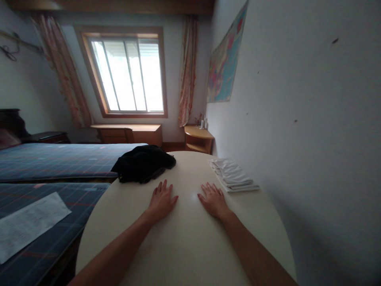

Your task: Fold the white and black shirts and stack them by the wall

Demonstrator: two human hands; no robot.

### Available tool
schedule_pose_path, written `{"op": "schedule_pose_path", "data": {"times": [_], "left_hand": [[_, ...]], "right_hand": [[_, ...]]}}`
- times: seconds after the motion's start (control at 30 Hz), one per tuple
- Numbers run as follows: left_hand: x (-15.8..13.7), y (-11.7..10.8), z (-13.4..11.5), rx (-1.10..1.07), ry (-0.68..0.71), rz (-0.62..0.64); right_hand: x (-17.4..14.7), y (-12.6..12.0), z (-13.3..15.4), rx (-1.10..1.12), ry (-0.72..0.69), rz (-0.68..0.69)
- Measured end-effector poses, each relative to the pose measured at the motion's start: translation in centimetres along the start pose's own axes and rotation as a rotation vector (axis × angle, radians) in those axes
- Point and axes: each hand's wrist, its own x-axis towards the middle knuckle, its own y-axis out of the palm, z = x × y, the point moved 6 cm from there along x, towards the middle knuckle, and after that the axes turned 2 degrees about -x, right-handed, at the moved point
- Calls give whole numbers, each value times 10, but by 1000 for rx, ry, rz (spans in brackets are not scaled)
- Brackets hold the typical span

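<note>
My left hand lies flat on the cream round table, fingers spread and holding nothing. Just beyond its fingertips is a crumpled black cloth item, perhaps a garment, heaped at the table's far left edge. My right hand also rests palm down on the tabletop, its fingers apart and nothing in them. Close by on its right sits a folded white cloth, near the wall side of the table. Neither hand touches the cloths, and a bare strip of tabletop separates the two hands.
Plaid blue mattresses stand to the left, with a printed paper sheet on the nearer one. A white wall runs along the right. A wooden desk and a corner shelf stand below the window.
</note>
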Motion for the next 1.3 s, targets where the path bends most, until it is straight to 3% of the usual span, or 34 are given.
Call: {"op": "schedule_pose_path", "data": {"times": [0.2,0.3,0.4,0.57,0.83,1.03,1.3], "left_hand": [[57,-52,76,145,-154,-246],[78,-60,108,155,-230,-172],[87,-51,125,163,-298,-41],[86,-45,125,210,-268,-99],[75,-66,137,190,-270,-133],[73,-66,141,118,-285,-170],[76,-89,118,-7,-297,-433]], "right_hand": [[1,-3,-1,22,-4,-28],[0,-4,0,27,-7,-18],[-1,-6,0,31,-7,-23],[-2,-6,0,42,-10,-35],[-3,-5,-1,46,-9,-39],[-4,-7,-1,46,-4,-50],[-3,-7,-1,53,0,-60]]}}
